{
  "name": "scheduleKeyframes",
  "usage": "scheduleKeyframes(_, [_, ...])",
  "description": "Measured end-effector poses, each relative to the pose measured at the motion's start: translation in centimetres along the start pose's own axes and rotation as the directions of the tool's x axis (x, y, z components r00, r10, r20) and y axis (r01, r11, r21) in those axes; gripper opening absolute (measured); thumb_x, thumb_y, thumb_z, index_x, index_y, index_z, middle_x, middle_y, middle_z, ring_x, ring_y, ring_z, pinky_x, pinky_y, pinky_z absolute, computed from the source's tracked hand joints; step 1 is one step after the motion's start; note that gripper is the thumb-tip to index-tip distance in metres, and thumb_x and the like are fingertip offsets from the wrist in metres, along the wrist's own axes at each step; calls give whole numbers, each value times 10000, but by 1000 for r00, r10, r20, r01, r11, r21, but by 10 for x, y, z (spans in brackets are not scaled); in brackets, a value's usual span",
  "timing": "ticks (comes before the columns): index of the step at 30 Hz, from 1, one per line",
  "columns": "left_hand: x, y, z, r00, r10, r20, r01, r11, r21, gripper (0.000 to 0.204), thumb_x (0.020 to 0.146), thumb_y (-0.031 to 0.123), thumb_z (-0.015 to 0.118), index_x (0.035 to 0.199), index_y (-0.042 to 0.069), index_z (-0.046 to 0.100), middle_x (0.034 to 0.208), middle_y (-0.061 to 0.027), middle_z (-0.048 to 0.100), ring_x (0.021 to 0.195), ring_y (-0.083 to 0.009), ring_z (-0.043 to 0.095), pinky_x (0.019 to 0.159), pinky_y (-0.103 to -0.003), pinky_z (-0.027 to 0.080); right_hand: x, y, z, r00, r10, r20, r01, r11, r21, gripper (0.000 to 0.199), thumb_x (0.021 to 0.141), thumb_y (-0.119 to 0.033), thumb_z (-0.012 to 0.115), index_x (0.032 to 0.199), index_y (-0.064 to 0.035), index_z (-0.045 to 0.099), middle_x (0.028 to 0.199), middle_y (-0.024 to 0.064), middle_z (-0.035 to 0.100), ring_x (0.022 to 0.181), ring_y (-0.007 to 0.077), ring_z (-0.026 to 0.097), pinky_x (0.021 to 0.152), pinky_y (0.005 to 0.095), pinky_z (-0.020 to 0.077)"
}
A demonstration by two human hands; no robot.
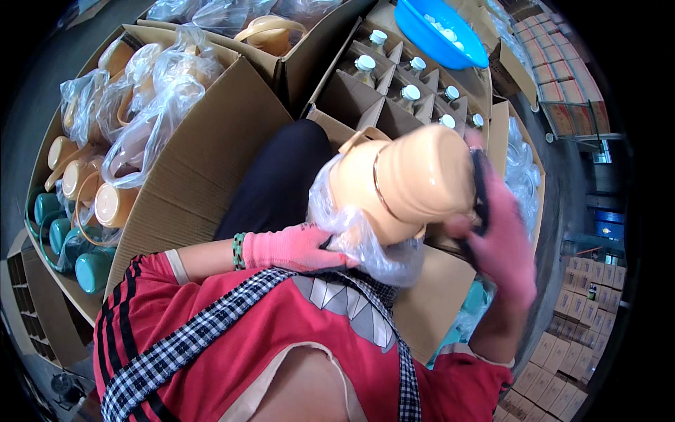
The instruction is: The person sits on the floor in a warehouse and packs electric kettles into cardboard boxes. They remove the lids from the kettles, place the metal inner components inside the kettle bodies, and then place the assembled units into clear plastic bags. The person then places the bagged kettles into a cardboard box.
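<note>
A peach-coloured jug [422, 176] is held tilted in front of my chest, its broad round end toward the right. A handle shows at its upper left. Crumpled clear plastic bag [387, 264] bunches around the jug's lower left part. My left hand [295, 247], in a pink glove with a dark palm, grips the bag and the jug's lower side. My right hand [499, 225], gloved the same way, is at the jug's broad end. Motion smears its fingers, so I cannot tell whether they grip the jug.
Left, a cardboard carton [190, 155] holds bagged peach and teal jugs. Ahead, a divided carton [344, 98] holds several white-capped bottles [410, 93]. A blue basin [439, 32] of small white pieces rests at its far edge. Stacked boxes [569, 84] stand far right.
</note>
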State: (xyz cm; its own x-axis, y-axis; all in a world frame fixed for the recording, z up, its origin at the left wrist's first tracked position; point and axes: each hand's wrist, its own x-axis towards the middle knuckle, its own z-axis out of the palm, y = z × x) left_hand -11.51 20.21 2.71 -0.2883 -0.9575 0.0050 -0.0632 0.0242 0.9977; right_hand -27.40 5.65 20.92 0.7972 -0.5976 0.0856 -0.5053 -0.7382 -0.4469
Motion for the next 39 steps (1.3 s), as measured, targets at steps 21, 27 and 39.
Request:
scheduleKeyframes(21, [0, 18, 0, 986, -163, -39, 162, 987, -26, 487, 774, 363, 574, 1121, 38, 471, 1065, -156, 532, 1025, -258, 486, 883, -335, 355, 17, -25, 25, 990, -11, 139, 72, 896, -439, 698, 665, -371, 655, 1192, -5, 381, 1087, 203, 434, 990, 345, 471, 845, 388, 390])
scheduleKeyframes(27, [9, 14, 2, 978, 88, -188, -101, 993, -62, 446, 753, 265, 636, 1106, 32, 495, 1058, -95, 553, 985, -178, 513, 873, -307, 373, 5, -3, -12, 992, -76, 101, 113, 893, -437, 752, 653, -434, 660, 1222, -33, 377, 1071, 184, 452, 972, 329, 490, 823, 364, 399])
scheduleKeyframes(39, [28, 51, -8, 983, 156, -94, -149, 986, 72, 417, 764, 302, 605, 1055, 18, 516, 1004, -166, 554, 978, -293, 512, 867, -357, 368, 37, -8, -27, 955, 220, 200, -152, 939, -309, 778, 682, -436, 628, 1283, -53, 314, 1158, 176, 447, 1066, 262, 444, 919, 328, 316])
